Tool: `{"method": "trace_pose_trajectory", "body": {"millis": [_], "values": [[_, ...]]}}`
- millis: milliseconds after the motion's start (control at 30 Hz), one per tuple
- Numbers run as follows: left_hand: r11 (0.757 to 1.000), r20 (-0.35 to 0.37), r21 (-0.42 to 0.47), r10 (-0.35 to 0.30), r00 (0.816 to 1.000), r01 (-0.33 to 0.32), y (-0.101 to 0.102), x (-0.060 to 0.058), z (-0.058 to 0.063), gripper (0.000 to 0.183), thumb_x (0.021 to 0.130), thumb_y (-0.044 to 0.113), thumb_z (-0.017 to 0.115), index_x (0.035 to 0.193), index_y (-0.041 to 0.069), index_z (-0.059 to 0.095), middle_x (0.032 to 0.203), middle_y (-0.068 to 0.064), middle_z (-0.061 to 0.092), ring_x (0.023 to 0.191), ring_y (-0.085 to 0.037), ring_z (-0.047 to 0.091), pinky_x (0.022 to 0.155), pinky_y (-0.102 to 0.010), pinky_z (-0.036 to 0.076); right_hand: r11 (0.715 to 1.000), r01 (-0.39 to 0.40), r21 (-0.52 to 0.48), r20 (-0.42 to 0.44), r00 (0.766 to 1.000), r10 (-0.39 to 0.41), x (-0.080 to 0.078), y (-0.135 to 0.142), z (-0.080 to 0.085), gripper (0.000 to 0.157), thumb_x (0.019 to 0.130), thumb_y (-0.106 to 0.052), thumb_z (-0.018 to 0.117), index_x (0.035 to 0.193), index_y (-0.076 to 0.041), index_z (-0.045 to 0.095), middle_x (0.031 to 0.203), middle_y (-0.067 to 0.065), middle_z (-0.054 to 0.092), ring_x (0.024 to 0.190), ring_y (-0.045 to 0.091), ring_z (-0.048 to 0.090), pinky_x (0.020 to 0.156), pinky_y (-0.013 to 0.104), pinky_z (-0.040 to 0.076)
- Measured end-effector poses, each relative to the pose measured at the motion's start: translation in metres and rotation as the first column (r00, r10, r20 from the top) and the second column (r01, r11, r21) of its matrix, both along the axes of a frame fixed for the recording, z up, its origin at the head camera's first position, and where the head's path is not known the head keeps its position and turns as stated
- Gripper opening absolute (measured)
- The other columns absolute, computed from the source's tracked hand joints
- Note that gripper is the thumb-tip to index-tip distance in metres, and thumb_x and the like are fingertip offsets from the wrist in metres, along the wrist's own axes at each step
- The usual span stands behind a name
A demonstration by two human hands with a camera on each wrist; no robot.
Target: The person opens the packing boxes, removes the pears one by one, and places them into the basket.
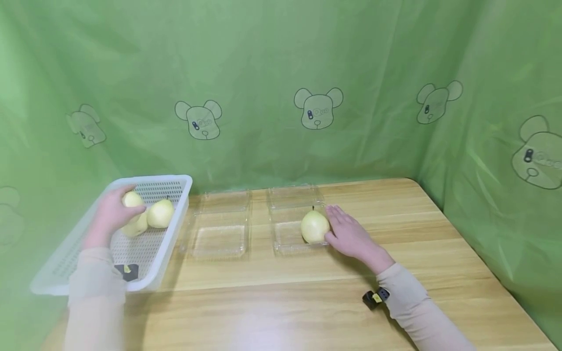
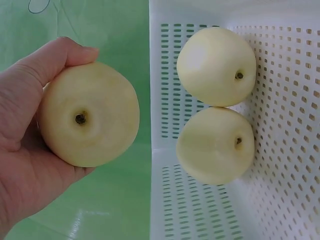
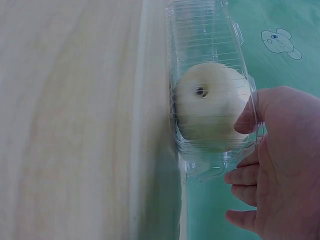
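Observation:
My left hand (image 1: 111, 212) grips a pale yellow pear (image 2: 90, 115) from the side, held up over the white basket, its stem facing the wrist camera. Two more pears, one (image 2: 217, 65) touching the other (image 2: 215, 145), lie below in the basket. On the table, a lidded clear plastic container (image 1: 290, 234) stands with its lid folded back and a pear (image 1: 314, 227) at its right end. My right hand (image 1: 351, 236) holds this container's right end, thumb over the rim beside the pear and fingers along the outside.
A second clear container (image 1: 218, 240) stands open to the left of the first. The white perforated basket (image 1: 169, 251) fills the table's left side, with a small black object (image 1: 129, 271) at its near end. Green curtains (image 1: 263, 58) enclose the wooden table (image 1: 281, 297).

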State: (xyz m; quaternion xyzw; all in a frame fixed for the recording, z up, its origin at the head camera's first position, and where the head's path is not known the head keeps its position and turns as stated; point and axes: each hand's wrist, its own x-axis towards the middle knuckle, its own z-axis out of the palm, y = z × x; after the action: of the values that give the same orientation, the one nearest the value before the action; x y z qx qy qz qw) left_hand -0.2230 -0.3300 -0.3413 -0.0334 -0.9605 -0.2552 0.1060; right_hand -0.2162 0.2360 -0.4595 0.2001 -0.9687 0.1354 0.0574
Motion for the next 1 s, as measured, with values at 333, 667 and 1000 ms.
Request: {"method": "trace_pose_trajectory", "body": {"millis": [333, 667, 1000], "values": [[0.987, 0.098, 0.111, 0.109, 0.989, -0.12, -0.011, 0.007, -0.006, 0.075, 0.09, 0.021, 0.064, 0.145, -0.014, 0.026, 0.144, -0.043, 0.03, 0.129, -0.061, 0.032, 0.107, -0.071, 0.027, 1.0, -0.002, 0.005, 0.003, 1.0, 0.002, 0.0, 0.002, -0.001, 0.069, 0.096, -0.03, 0.044, 0.15, 0.008, 0.023, 0.158, 0.025, 0.023, 0.147, 0.043, 0.022, 0.121, 0.054, 0.023], [0.971, 0.154, 0.13, 0.181, 0.971, -0.202, -0.025, 0.009, -0.019, 0.077, 0.091, 0.025, 0.062, 0.145, -0.015, 0.025, 0.145, -0.043, 0.028, 0.129, -0.06, 0.033, 0.107, -0.067, 0.033, 1.0, -0.005, -0.01, 0.005, 1.0, 0.005, 0.002, 0.001, -0.001, 0.069, 0.096, -0.03, 0.045, 0.149, 0.009, 0.024, 0.157, 0.026, 0.025, 0.146, 0.044, 0.023, 0.121, 0.055, 0.023], [0.957, 0.199, 0.177, 0.193, 0.961, -0.229, -0.031, 0.009, -0.024, 0.079, 0.091, 0.025, 0.062, 0.145, -0.015, 0.022, 0.144, -0.044, 0.028, 0.128, -0.058, 0.035, 0.107, -0.066, 0.034, 1.0, -0.006, -0.009, -0.011, 1.0, 0.006, 0.001, 0.002, -0.001, 0.069, 0.096, -0.03, 0.045, 0.149, 0.009, 0.025, 0.157, 0.026, 0.026, 0.146, 0.044, 0.024, 0.12, 0.054, 0.024]]}}
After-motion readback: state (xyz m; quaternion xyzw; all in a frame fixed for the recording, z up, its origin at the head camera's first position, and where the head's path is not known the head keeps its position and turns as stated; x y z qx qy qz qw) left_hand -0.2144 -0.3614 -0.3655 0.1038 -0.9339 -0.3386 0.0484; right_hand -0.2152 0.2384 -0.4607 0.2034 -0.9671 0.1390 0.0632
